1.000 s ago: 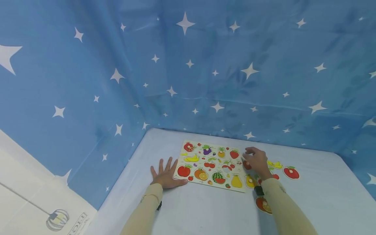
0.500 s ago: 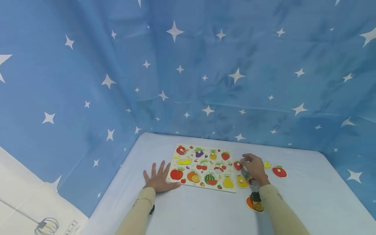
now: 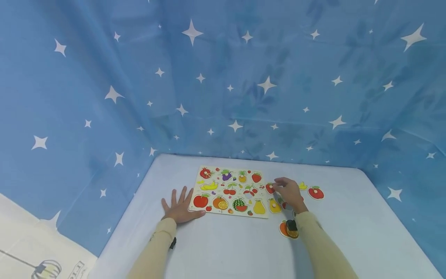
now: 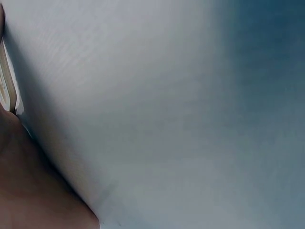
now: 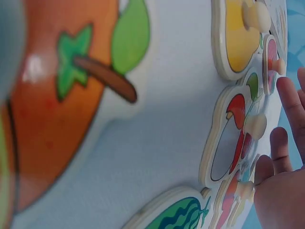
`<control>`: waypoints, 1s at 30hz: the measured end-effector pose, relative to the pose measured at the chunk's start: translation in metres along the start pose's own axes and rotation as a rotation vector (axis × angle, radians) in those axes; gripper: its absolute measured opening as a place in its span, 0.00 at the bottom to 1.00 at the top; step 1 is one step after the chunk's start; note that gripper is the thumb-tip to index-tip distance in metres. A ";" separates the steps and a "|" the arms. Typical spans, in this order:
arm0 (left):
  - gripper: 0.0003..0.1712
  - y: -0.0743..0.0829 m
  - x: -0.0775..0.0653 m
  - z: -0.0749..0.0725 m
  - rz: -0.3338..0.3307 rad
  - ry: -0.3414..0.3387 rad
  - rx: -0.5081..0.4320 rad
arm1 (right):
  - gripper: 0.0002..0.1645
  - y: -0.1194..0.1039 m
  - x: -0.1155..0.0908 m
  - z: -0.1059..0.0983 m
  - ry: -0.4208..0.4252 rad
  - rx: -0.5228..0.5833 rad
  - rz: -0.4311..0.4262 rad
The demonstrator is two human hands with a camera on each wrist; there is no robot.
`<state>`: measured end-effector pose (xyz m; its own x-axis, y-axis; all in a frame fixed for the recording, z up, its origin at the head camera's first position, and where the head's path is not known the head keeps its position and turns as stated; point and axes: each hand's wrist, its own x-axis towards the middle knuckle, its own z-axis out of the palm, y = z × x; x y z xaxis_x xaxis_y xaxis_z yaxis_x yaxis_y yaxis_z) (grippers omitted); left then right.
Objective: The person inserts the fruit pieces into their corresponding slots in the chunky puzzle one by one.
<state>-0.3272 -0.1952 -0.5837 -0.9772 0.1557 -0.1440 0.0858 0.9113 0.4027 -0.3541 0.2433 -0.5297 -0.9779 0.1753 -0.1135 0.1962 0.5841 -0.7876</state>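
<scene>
My left hand (image 3: 179, 208) rests flat on the table with fingers spread, thumb against the lower left corner of a wooden fruit puzzle board (image 3: 263, 215). In the left wrist view, part of that hand (image 4: 38, 186) shows beside the board's edge (image 4: 8, 86). My right hand (image 3: 290, 193) hovers right of the board, fingers loosely bent, just beside the strawberry piece (image 3: 270, 188). The right wrist view shows this hand (image 5: 286, 181) holding nothing; the strawberry piece's knob (image 5: 280, 67) is near its fingers. Below the hand lie a yellow fruit piece (image 3: 274, 205) and a red cherry piece (image 5: 228, 143).
An orange piece (image 3: 283, 228) lies nearer me, partly under the right wrist. Banana (image 3: 303, 186) and red apple-like (image 3: 315, 192) pieces are to the right. A watermelon piece (image 5: 176, 214) shows in the right wrist view. A blue starry curtain (image 3: 223, 97) stands behind the table (image 3: 226, 252).
The head view has turned, shifting everything left. My right hand has drawn slightly right from the board, uncovering the strawberry piece. The left hand stays in place on the table.
</scene>
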 end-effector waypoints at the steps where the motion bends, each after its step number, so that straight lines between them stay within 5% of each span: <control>1: 0.71 0.001 0.002 -0.003 0.003 0.003 0.003 | 0.23 -0.003 0.001 -0.001 -0.003 0.002 -0.003; 8: 0.70 0.006 0.000 -0.013 0.011 -0.004 -0.004 | 0.23 -0.009 0.004 0.000 -0.011 0.024 -0.009; 14: 0.70 0.006 -0.011 -0.007 0.023 0.011 -0.010 | 0.24 0.001 0.000 0.009 -0.001 0.021 0.035; 22: 0.72 -0.002 -0.007 0.007 -0.008 -0.003 0.009 | 0.23 0.007 -0.001 0.018 0.019 0.039 0.071; 30: 0.71 0.002 -0.006 -0.002 -0.004 -0.013 -0.022 | 0.22 0.001 0.005 0.022 0.054 0.031 0.063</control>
<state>-0.3218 -0.1950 -0.5807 -0.9749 0.1570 -0.1576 0.0773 0.9035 0.4216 -0.3600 0.2273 -0.5438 -0.9583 0.2538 -0.1311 0.2539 0.5462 -0.7982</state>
